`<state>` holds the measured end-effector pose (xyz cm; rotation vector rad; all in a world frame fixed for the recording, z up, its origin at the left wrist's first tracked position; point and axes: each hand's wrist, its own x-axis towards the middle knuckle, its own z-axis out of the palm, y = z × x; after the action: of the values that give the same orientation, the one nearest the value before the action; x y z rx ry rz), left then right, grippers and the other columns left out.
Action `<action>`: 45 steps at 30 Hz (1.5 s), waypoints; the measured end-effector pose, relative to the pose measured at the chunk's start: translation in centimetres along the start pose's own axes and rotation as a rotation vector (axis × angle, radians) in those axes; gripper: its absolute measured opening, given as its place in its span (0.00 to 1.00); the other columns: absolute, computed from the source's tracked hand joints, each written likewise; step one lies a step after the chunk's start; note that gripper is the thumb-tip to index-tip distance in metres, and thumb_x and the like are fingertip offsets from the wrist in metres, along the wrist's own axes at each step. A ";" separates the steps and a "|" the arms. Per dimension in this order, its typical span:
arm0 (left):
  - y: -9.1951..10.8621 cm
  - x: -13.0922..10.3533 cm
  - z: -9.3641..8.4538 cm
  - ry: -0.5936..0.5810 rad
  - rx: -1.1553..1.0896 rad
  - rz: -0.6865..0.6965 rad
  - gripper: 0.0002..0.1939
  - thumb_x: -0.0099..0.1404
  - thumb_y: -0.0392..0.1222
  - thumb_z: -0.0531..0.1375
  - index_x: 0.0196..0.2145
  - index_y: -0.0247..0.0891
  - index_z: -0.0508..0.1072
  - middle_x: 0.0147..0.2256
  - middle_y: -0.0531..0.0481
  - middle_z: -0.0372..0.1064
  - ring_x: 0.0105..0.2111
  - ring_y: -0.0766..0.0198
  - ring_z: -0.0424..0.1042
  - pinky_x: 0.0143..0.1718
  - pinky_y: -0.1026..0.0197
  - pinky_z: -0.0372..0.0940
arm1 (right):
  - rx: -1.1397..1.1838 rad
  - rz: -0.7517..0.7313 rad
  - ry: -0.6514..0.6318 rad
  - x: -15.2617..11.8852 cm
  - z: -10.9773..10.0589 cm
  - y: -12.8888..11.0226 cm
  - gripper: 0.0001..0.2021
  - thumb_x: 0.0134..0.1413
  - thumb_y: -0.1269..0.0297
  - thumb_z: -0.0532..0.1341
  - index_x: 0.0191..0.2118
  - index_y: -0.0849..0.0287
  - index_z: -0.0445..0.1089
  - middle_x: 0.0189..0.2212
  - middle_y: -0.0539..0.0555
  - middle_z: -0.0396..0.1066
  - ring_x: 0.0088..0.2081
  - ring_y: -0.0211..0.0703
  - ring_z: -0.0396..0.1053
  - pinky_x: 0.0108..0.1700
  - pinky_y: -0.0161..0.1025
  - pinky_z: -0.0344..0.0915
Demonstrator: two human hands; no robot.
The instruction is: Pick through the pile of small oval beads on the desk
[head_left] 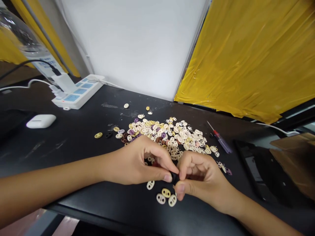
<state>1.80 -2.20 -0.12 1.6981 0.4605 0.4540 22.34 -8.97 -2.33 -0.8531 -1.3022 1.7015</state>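
My left hand (137,162) and my right hand (205,180) meet over the front part of the black table. Between their thumbs and forefingers they pinch a small black piece (174,178), mostly covered by the fingertips; it may be an oval two-hole button like the others. Just below the fingers lie a yellow two-hole button (166,192) and several pale ones, among them a cream button (172,200). Behind my hands spreads a heap of small two-hole buttons (182,134) in cream, yellow, purple and brown. My left hand hides part of the heap.
Right of the heap lies a screwdriver (222,142) with a purple handle. Farther right are a flat black device (256,170) and a cardboard box (295,157). At left stand a power strip (81,95), a white earbud case (41,121) and a plastic bottle (31,49).
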 end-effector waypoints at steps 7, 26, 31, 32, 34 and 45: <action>0.2 -0.1 0.1 -0.012 0.027 -0.009 0.08 0.60 0.39 0.66 0.35 0.32 0.81 0.29 0.44 0.77 0.27 0.66 0.73 0.30 0.66 0.68 | -0.060 -0.027 0.012 -0.1 0.2 0.1 0.13 0.44 0.65 0.73 0.28 0.59 0.68 0.21 0.49 0.73 0.23 0.35 0.72 0.28 0.32 0.71; 1.2 -0.2 0.0 -0.099 0.123 0.025 0.07 0.64 0.38 0.62 0.39 0.35 0.78 0.32 0.48 0.75 0.32 0.66 0.71 0.35 0.65 0.67 | -0.430 -0.200 0.013 -0.1 -0.1 0.1 0.09 0.50 0.66 0.69 0.27 0.59 0.68 0.22 0.49 0.71 0.24 0.34 0.67 0.26 0.32 0.66; 1.6 0.0 -2.0 0.088 0.445 0.118 0.10 0.66 0.37 0.56 0.41 0.38 0.78 0.34 0.49 0.75 0.32 0.66 0.70 0.36 0.65 0.65 | -0.645 -0.257 0.157 0.0 -1.1 -0.7 0.09 0.59 0.63 0.63 0.28 0.59 0.69 0.20 0.49 0.68 0.22 0.35 0.66 0.26 0.33 0.65; 1.7 0.1 -2.8 0.136 0.536 0.114 0.11 0.66 0.37 0.55 0.40 0.39 0.78 0.35 0.48 0.75 0.34 0.65 0.70 0.38 0.64 0.64 | -0.719 -0.278 0.199 0.1 -1.5 -1.1 0.09 0.60 0.64 0.62 0.28 0.58 0.69 0.21 0.50 0.69 0.23 0.36 0.67 0.27 0.34 0.66; 1.7 0.1 -5.1 0.215 0.736 0.071 0.11 0.64 0.38 0.56 0.38 0.39 0.78 0.35 0.48 0.74 0.35 0.62 0.70 0.40 0.62 0.63 | -0.912 -0.366 0.221 0.1 -2.5 -1.8 0.06 0.58 0.65 0.63 0.30 0.56 0.70 0.23 0.51 0.72 0.25 0.38 0.69 0.28 0.35 0.66; -0.9 -2.6 -14.5 0.361 0.969 -0.242 0.10 0.63 0.36 0.56 0.31 0.36 0.78 0.26 0.54 0.71 0.30 0.67 0.65 0.39 0.68 0.58 | -1.299 -0.418 0.128 0.6 -4.6 -1.6 0.19 0.59 0.65 0.61 0.56 0.51 0.68 0.53 0.58 0.70 0.58 0.54 0.64 0.59 0.55 0.61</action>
<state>-8.17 8.51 1.33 2.4404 1.2851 0.3777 26.42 -6.22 -1.93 -1.1990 -2.2757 0.3074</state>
